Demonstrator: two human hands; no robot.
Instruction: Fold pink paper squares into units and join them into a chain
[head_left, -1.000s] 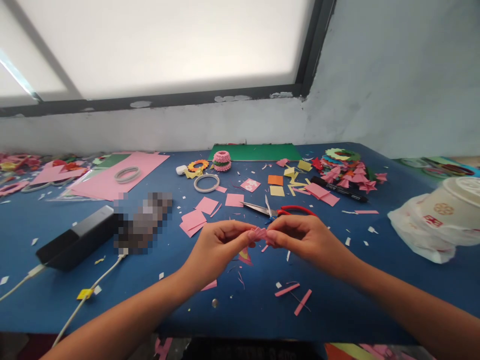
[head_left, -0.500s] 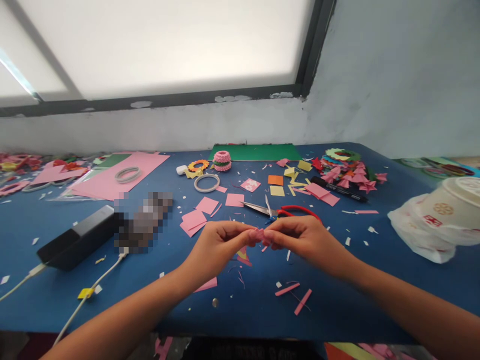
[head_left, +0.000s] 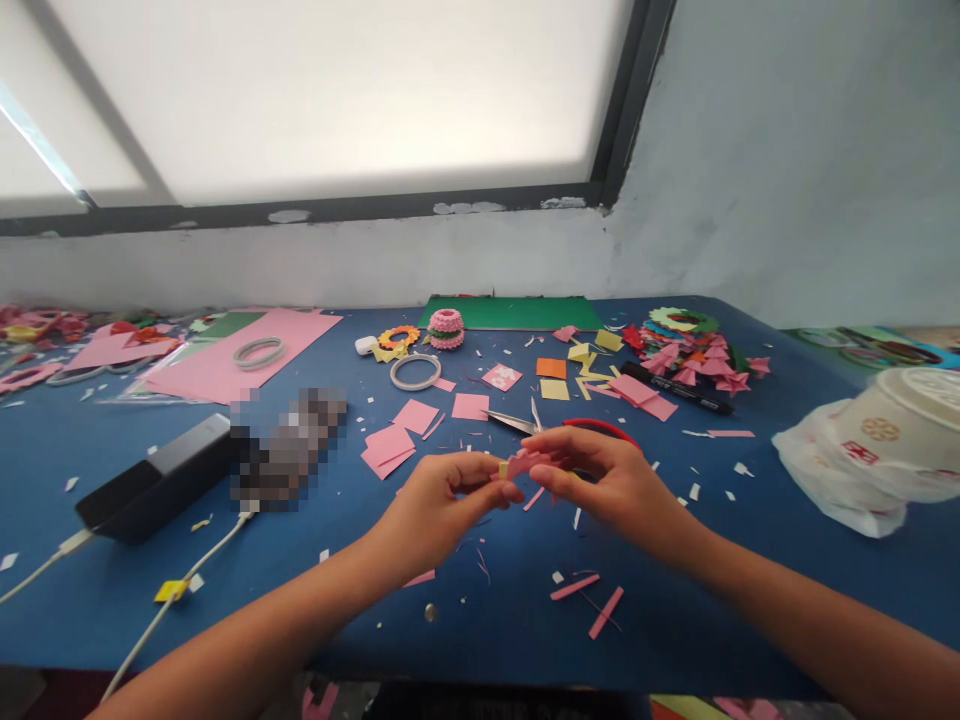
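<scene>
A small folded pink paper piece (head_left: 523, 461) with a yellow end is held between both hands above the blue table. My left hand (head_left: 439, 505) pinches its left end between thumb and fingers. Around its right side are the curved fingers and thumb of my right hand (head_left: 619, 480), which partly hide it. Just behind the hands lie scissors (head_left: 512, 421) with red handles, blades spread, handles partly covered by my right hand. Pink paper squares (head_left: 391, 440) lie left of the scissors, and orange (head_left: 551, 367) and yellow squares (head_left: 554, 389) lie beyond them.
Tape rolls (head_left: 415, 372) and a ring-shaped pink paper stack (head_left: 446, 330) stand farther back. Folded paper pieces (head_left: 709, 362) and a black marker (head_left: 694, 392) are at right, near a bagged cup (head_left: 862, 440). A black device (head_left: 157, 475) with cables sits left. Paper scraps litter the blue table (head_left: 517, 620).
My fingers have shifted apart a little, so more of the pink piece and its yellow end shows. My right hand has risen slightly and turned. The view has tilted a little.
</scene>
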